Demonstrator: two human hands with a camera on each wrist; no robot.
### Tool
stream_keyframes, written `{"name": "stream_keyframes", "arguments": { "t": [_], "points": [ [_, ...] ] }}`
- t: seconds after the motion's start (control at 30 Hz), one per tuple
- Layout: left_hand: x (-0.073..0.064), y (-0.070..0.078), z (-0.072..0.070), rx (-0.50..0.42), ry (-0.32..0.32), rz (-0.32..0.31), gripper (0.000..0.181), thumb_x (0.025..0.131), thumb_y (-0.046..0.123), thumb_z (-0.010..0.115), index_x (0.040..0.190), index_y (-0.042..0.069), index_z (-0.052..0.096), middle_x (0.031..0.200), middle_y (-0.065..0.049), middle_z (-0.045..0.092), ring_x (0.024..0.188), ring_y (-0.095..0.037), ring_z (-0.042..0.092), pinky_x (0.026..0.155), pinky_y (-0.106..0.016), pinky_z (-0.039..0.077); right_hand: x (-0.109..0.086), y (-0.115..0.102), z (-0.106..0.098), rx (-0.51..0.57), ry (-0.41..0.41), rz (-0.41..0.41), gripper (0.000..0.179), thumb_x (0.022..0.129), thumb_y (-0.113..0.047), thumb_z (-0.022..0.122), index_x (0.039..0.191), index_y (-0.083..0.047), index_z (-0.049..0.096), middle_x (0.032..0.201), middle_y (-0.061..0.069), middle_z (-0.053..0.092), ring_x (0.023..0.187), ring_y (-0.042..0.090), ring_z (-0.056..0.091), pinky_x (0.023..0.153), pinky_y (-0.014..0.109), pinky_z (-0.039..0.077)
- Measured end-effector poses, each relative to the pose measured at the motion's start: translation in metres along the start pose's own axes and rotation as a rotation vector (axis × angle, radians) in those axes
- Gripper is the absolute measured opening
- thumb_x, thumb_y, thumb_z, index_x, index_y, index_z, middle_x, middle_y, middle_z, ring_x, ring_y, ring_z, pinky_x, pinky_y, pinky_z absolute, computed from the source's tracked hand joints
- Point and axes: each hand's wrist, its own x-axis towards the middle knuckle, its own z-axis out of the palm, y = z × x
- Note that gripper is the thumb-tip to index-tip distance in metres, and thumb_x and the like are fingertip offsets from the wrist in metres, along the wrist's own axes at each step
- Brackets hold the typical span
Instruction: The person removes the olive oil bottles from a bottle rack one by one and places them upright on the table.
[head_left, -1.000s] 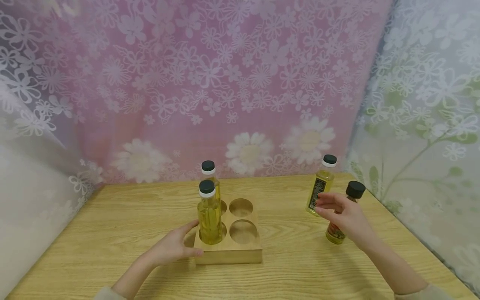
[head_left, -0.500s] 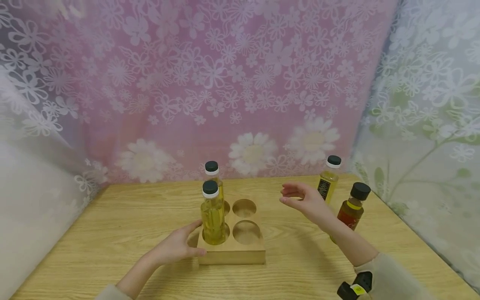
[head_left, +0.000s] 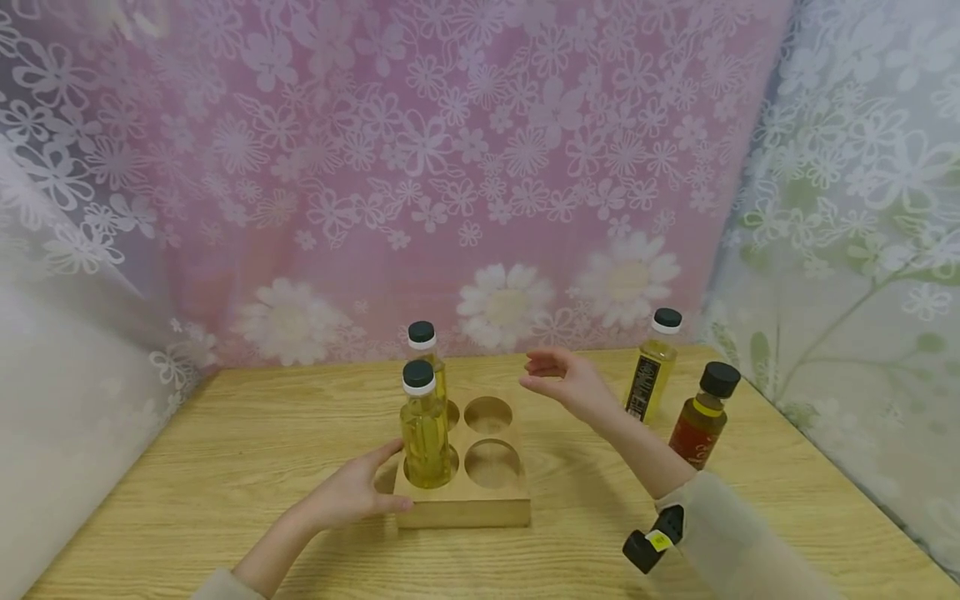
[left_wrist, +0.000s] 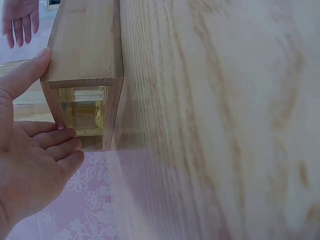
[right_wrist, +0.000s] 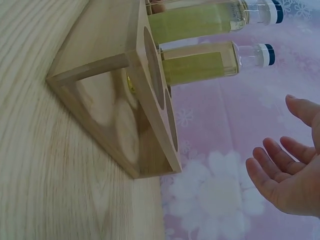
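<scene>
A square wooden rack (head_left: 480, 492) with four round holes sits near the middle of the bench (head_left: 225, 467), its open-sided base showing in both wrist views. Two clear bottles of yellow oil with black caps stand upright in its two left holes: the front bottle (head_left: 423, 433) in the near-left hole, the rear bottle (head_left: 426, 354) directly behind it in the far-left hole. The two holes on the right hold nothing.

The left hand (head_left: 352, 496) rests against the rack's near-left corner, its fingers (left_wrist: 55, 137) straight and relaxed, thumb lying along the front edge and the rest against the left side wall (pressing or just steadying, not curled round it).

The right hand (head_left: 566, 383) hovers in the air above the bench, just right of the rack's far side and clear of it. Its palm is turned up and inward, the fingers (right_wrist: 272, 165) loosely spread and holding nothing.

Further right, two more bottles stand on the bench, well apart from the rack: a tall yellow bottle with a dark label (head_left: 648, 379) behind the right forearm, and beside it a squat bottle with a red label (head_left: 701, 425) and a wide black cap.

A pink floral curtain (head_left: 450, 167) hangs behind the bench.
</scene>
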Motion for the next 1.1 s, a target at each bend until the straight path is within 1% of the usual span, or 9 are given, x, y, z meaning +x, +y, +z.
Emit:
{"name": "stream_keyframes", "arguments": {
  "t": [0.23, 0.43, 0.7, 0.87, 1.1],
  "points": [
    [-0.001, 0.000, 0.000, 0.000, 0.007, 0.005, 0.094, 0.075, 0.037, 0.076, 0.143, -0.006, 0.027, 0.143, -0.025, 0.032, 0.130, -0.044, 0.030, 0.099, -0.060, 0.028, 0.017, -0.006, 0.015, 0.058, -0.032, -0.004, 0.053, 0.086, -0.023, 0.068, 0.130, -0.002, 0.050, 0.117, 0.016, 0.057, 0.108, 0.027, 0.055, 0.090, 0.043, 0.045],
    [-0.001, 0.000, 0.000, -0.002, 0.006, 0.005, 0.094, 0.075, 0.037, 0.076, 0.143, -0.006, 0.026, 0.144, -0.026, 0.031, 0.130, -0.044, 0.029, 0.099, -0.060, 0.028, 0.029, -0.017, 0.031, 0.068, -0.052, -0.011, 0.052, 0.085, -0.019, 0.069, 0.129, 0.000, 0.051, 0.117, 0.015, 0.058, 0.108, 0.027, 0.055, 0.089, 0.042, 0.046],
    [0.000, 0.000, 0.001, -0.010, 0.006, 0.007, 0.095, 0.075, 0.037, 0.076, 0.143, -0.006, 0.026, 0.144, -0.025, 0.031, 0.130, -0.044, 0.029, 0.099, -0.060, 0.028, 0.045, -0.026, 0.055, 0.046, -0.079, -0.016, 0.053, 0.082, -0.017, 0.072, 0.129, -0.002, 0.051, 0.119, 0.016, 0.057, 0.106, 0.026, 0.056, 0.088, 0.039, 0.047],
    [0.000, 0.001, 0.001, -0.017, 0.003, 0.004, 0.095, 0.075, 0.037, 0.077, 0.143, -0.006, 0.026, 0.144, -0.026, 0.031, 0.130, -0.045, 0.029, 0.099, -0.061, 0.028, 0.054, -0.027, 0.070, 0.025, -0.106, -0.012, 0.057, 0.081, -0.019, 0.074, 0.130, -0.003, 0.050, 0.119, 0.012, 0.058, 0.107, 0.025, 0.056, 0.089, 0.038, 0.047],
    [0.000, 0.001, 0.000, 0.004, 0.005, 0.003, 0.094, 0.075, 0.038, 0.076, 0.143, -0.006, 0.027, 0.143, -0.025, 0.032, 0.129, -0.044, 0.031, 0.098, -0.061, 0.029, 0.064, -0.027, 0.086, -0.024, -0.163, -0.054, 0.060, 0.081, -0.016, 0.073, 0.133, -0.003, 0.047, 0.121, 0.012, 0.056, 0.108, 0.027, 0.056, 0.090, 0.038, 0.046]
  ]
}}
